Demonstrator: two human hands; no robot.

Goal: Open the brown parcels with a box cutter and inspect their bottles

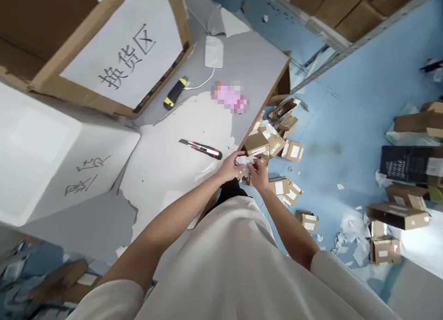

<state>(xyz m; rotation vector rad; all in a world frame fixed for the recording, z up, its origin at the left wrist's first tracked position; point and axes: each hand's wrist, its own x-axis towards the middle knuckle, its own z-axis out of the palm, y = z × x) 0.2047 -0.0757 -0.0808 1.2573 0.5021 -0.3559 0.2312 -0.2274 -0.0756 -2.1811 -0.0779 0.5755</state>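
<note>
Left hand (pixel 229 168) and right hand (pixel 259 174): turned inward, both pinched crumpled white paper (pixel 244 160) beside right edge of bench (pixel 258 57). Snap-off knife (pixel 202 148): lay left. Cardboard boxes (pixel 256 144): cluttered floor (pixel 325 108), right.

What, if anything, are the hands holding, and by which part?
A small white item: the left hand has its left side, the right hand its right. What it is cannot be told.

A paper sheet (pixel 128 48) on the cardboard box (pixel 83 34) reads "换货区". Handwriting on the white bin (pixel 74 149) is unclear.
</note>
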